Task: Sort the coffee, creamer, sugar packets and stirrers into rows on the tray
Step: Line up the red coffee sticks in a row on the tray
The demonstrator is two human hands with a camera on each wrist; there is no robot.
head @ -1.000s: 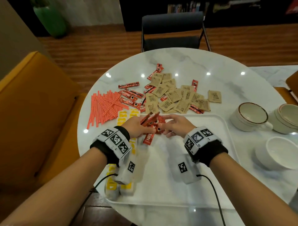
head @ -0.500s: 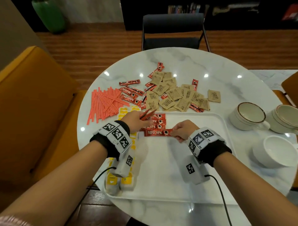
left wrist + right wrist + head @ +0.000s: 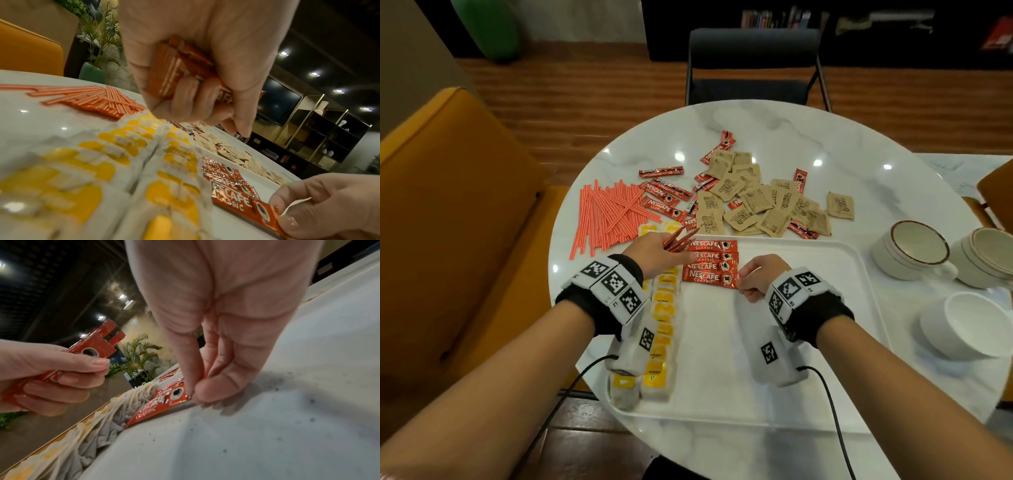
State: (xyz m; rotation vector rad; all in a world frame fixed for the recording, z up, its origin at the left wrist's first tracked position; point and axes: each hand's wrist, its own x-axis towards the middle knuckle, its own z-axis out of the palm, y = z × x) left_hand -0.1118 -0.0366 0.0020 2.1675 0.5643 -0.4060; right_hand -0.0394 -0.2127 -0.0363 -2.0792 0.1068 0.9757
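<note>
We are laying the coffee row. Our right hand (image 3: 758,277) pinches the right end of the nearest coffee sachet (image 3: 709,276) between thumb and forefinger, with the sachet lying flat on the tray (image 3: 825,260). Its long axis runs left to right across us, parallel to the three sachets (image 3: 712,255) already placed just beyond it, edge touching edge. Our left hand (image 3: 657,255) is curled round a bundle of spare sachets (image 3: 679,240), held above the tray's far left corner, their ends pointing away and to the right. The creamer packets (image 3: 662,329) form two columns along the tray's left edge, directly beside the coffee row. We judge that the next sachet belongs on the near side of the one just set down, with its axis kept crosswise; the right hand is the nearer to that slot, the left supplying stock. The sugar packets (image 3: 756,202) and stirrers (image 3: 609,214) lie on the table (image 3: 859,164) beyond the tray, unsorted.
</note>
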